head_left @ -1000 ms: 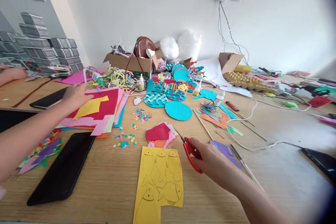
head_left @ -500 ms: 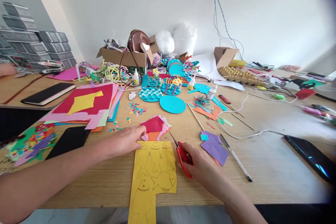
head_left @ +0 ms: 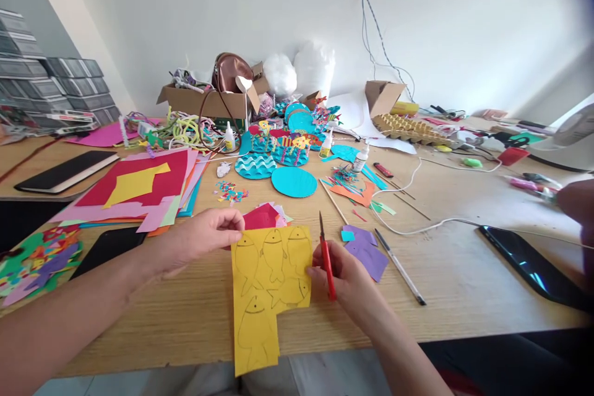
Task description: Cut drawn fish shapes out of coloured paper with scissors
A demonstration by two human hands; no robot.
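Observation:
My left hand [head_left: 204, 236] pinches the top left corner of a yellow paper sheet [head_left: 266, 288] with several fish drawn on it in outline. The sheet is lifted off the wooden table [head_left: 464, 297] and hangs toward me. My right hand [head_left: 346, 275] is closed round the red handles of a pair of scissors [head_left: 325, 253], blades pointing up and away, just right of the sheet's right edge. Behind the sheet lie red and pink paper scraps [head_left: 264, 215].
A stack of coloured paper [head_left: 139, 189] and a black phone [head_left: 109, 247] lie left. Purple scraps [head_left: 366, 247], a pen [head_left: 399, 266], skewers, glue bottles and teal paper discs [head_left: 293, 180] sit ahead. A dark tablet [head_left: 533, 266] lies right, beside another person's hand [head_left: 578, 204].
My left hand came from the paper stack to the yellow sheet, gripped its corner and lifted it. My right hand raised the scissors upright beside the sheet.

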